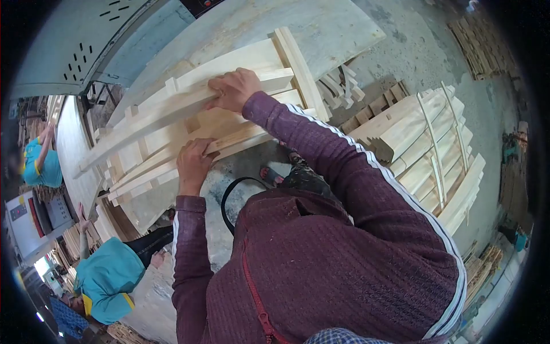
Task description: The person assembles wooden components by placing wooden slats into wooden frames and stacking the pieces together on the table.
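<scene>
A stack of pale wooden strips and boards lies across the worktable (338, 34) in front of me. My right hand (235, 90) is closed over a long wooden strip (152, 121) that slants down to the left across the stack. Lower and nearer to my body, my left hand (193, 163) wraps its fingers round the edge of another wooden strip (243, 136). At the right end a wooden crosspiece (299, 71) stands against the strip ends. The undersides of the gripped strips are hidden.
Bundled wooden boards (424, 149) stand on the floor to the right. A grey metal machine (74, 46) is at the upper left. One person in a teal shirt (109, 275) is at the lower left, another person (43, 163) farther off. More strips (341, 86) lie beyond the table.
</scene>
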Demonstrator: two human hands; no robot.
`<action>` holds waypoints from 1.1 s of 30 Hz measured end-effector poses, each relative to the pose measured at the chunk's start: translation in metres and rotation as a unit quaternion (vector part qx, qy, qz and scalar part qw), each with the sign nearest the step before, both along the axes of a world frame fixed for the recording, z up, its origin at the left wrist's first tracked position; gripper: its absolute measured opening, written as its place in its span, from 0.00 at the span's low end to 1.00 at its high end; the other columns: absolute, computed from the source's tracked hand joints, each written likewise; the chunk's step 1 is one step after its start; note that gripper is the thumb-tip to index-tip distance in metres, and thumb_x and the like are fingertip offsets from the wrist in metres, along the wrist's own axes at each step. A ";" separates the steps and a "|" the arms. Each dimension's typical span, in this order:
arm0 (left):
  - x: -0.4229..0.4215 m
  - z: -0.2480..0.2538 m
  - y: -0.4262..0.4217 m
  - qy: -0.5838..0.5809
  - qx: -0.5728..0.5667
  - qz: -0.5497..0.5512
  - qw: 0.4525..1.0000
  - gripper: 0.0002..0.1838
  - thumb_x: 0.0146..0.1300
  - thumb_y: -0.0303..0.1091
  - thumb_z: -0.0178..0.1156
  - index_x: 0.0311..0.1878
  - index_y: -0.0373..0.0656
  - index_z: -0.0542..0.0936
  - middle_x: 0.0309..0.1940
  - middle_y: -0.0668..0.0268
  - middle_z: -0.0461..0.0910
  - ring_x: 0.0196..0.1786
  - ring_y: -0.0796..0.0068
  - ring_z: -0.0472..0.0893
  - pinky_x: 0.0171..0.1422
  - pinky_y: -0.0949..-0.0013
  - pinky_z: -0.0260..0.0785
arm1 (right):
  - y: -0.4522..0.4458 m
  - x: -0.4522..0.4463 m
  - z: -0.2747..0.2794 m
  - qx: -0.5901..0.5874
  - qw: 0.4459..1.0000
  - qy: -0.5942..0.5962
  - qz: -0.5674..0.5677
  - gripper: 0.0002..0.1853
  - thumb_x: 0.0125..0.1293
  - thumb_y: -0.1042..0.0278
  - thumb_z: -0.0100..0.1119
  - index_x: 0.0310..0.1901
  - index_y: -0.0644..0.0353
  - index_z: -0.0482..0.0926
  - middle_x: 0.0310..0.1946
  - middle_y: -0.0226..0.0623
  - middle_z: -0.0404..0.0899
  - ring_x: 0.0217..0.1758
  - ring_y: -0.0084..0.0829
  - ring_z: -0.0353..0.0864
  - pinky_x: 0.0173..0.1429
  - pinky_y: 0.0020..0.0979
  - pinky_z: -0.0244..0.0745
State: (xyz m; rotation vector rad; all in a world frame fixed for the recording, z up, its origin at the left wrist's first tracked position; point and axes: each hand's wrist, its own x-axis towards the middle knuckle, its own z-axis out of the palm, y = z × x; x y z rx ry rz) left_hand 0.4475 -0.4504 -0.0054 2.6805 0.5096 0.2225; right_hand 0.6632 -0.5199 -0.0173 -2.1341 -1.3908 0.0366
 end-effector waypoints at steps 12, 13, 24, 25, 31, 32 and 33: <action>-0.009 0.001 -0.004 -0.013 -0.011 -0.012 1.000 0.16 0.43 0.33 0.69 0.40 0.48 0.83 0.36 0.69 0.81 0.41 0.64 0.77 0.46 0.63 0.66 | -0.019 -0.009 -0.021 -0.047 0.998 -0.035 0.016 0.21 0.48 0.41 0.65 0.37 0.47 0.79 0.30 0.27 0.81 0.38 0.34 0.82 0.45 0.36 0.71; -0.010 0.000 -0.004 -0.013 -0.010 -0.010 1.000 0.16 0.43 0.33 0.69 0.40 0.48 0.83 0.36 0.69 0.81 0.41 0.64 0.77 0.46 0.63 0.66 | -0.019 -0.010 -0.019 -0.069 0.997 -0.021 0.009 0.21 0.49 0.41 0.65 0.37 0.47 0.79 0.31 0.27 0.81 0.39 0.34 0.82 0.45 0.36 0.71; -0.013 -0.005 -0.001 0.018 0.016 -0.030 0.999 0.15 0.46 0.39 0.69 0.40 0.48 0.83 0.37 0.64 0.82 0.42 0.59 0.79 0.48 0.60 0.69 | -0.031 -0.002 -0.027 -0.057 0.995 -0.053 0.054 0.19 0.55 0.47 0.61 0.40 0.53 0.78 0.36 0.37 0.81 0.43 0.40 0.81 0.49 0.42 0.71; -0.017 -0.009 -0.001 0.000 0.016 -0.038 0.999 0.16 0.47 0.40 0.68 0.40 0.48 0.83 0.38 0.64 0.82 0.43 0.59 0.79 0.49 0.59 0.69 | -0.029 -0.005 -0.023 -0.101 0.993 -0.026 0.054 0.19 0.56 0.48 0.61 0.42 0.53 0.79 0.38 0.38 0.82 0.44 0.41 0.81 0.50 0.42 0.72; -0.025 -0.024 0.002 -0.001 0.094 0.000 0.996 0.18 0.42 0.46 0.70 0.36 0.50 0.80 0.32 0.66 0.80 0.40 0.61 0.79 0.45 0.57 0.69 | -0.034 -0.027 -0.002 -0.104 0.991 -0.065 0.055 0.22 0.61 0.48 0.57 0.52 0.51 0.77 0.44 0.36 0.81 0.51 0.36 0.78 0.57 0.42 0.67; -0.027 -0.021 0.003 -0.004 0.099 0.015 0.995 0.18 0.42 0.46 0.70 0.36 0.50 0.80 0.32 0.66 0.80 0.40 0.61 0.79 0.45 0.57 0.69 | -0.030 -0.030 0.006 -0.141 0.986 -0.067 0.049 0.23 0.61 0.47 0.57 0.52 0.51 0.76 0.43 0.36 0.81 0.51 0.36 0.78 0.58 0.42 0.67; -0.029 -0.020 0.002 -0.043 0.086 0.015 0.995 0.17 0.41 0.46 0.69 0.33 0.49 0.79 0.31 0.66 0.79 0.40 0.62 0.79 0.45 0.58 0.69 | -0.025 -0.032 0.007 -0.139 0.986 -0.071 0.055 0.23 0.61 0.47 0.57 0.52 0.51 0.76 0.43 0.36 0.81 0.51 0.36 0.78 0.58 0.42 0.67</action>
